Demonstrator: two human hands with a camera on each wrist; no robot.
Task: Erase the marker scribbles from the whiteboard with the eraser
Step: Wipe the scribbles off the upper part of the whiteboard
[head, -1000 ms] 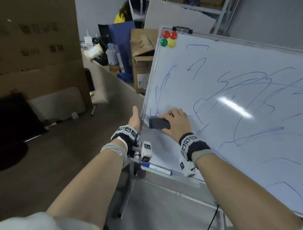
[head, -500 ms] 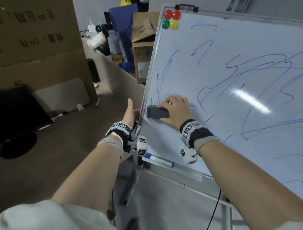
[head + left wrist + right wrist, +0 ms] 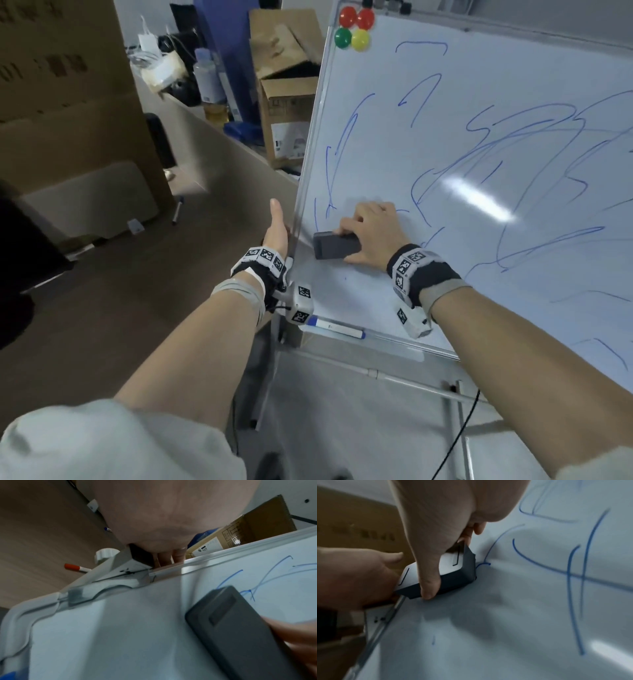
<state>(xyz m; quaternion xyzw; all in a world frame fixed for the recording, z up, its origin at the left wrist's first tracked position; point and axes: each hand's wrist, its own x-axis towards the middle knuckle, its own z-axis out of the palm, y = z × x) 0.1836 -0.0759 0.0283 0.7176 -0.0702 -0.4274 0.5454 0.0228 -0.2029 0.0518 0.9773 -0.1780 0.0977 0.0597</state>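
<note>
The whiteboard stands tilted on its stand, with blue scribbles over most of it. My right hand grips the dark grey eraser and presses it flat on the board near the lower left, just under a blue stroke. In the right wrist view my thumb lies across the eraser. My left hand holds the board's left frame. Its thumb points up and its fingers curl behind the edge. The board below the eraser is nearly white, with one small blue mark.
A blue-capped marker lies on the tray under the board. Coloured magnets sit at the board's top left corner. Cardboard boxes and clutter stand behind the board. Markers lie on the floor, and a black cable hangs by the stand.
The right hand with the eraser has shifted slightly near the board's left edge. The faint streak below it has shrunk to a small mark. My left hand keeps its hold.
</note>
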